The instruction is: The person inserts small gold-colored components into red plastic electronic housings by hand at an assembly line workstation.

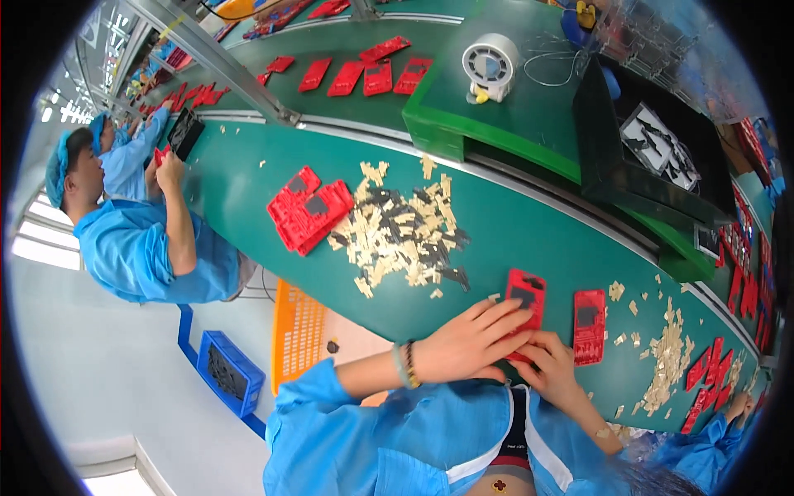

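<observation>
A red plastic casing (536, 291) with a dark grey pad lies on the green work table in front of me. My left hand (463, 343) reaches across it, fingers stretched out over its face and the thumb apart below. At the casing's near end my right hand (550, 368) has its fingers bent and closed on the edge; the fingertips are partly hidden. Just right of them lies a second red casing (589, 326), also with a dark pad. Beyond my left hand is a heap of small cream and black strips (405, 227). Stacked red casings (308, 211) sit beside that heap.
Another cream heap (666, 364) lies at right, near more red casings (710, 376). A green raised shelf (529, 124) carries a small white fan (490, 66) and a black bin (612, 157). An orange crate (298, 335) stands below the table edge. Co-workers (149, 240) work at left.
</observation>
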The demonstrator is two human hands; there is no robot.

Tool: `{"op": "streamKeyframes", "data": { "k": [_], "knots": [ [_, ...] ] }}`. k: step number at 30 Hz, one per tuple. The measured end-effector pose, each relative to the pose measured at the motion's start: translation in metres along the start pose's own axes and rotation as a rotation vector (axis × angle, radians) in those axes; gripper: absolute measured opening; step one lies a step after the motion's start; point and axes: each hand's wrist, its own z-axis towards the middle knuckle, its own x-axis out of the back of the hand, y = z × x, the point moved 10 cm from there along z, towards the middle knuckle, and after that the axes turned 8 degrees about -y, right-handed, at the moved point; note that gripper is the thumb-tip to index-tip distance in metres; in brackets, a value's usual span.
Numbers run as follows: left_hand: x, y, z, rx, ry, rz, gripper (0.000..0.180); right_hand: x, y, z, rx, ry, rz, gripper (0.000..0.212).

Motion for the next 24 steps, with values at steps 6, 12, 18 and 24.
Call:
{"op": "streamKeyframes", "data": {
  "k": [6, 12, 18, 24],
  "knots": [
    [0.087, -0.147, -0.058, 0.3, 0.046, 0.501, 0.034, 0.002, -0.041, 0.08, 0.147, -0.001, 0.046, 0.05],
    [0.184, -0.39, -0.041, 0.475, 0.347, 0.682, 0.06, 0.071, 0.018, 0.0, -0.174, 0.119, -0.45, 0.031],
    [0.094, -0.509, 0.002, 0.728, -0.028, 0.633, 0.03, 0.083, 0.04, -0.052, -0.366, 0.007, -0.574, 0.027],
    [0.178, -0.349, -0.002, 0.547, 0.404, 0.599, 0.026, 0.062, 0.067, -0.059, -0.427, -0.033, -0.538, 0.039]
  ]
}}
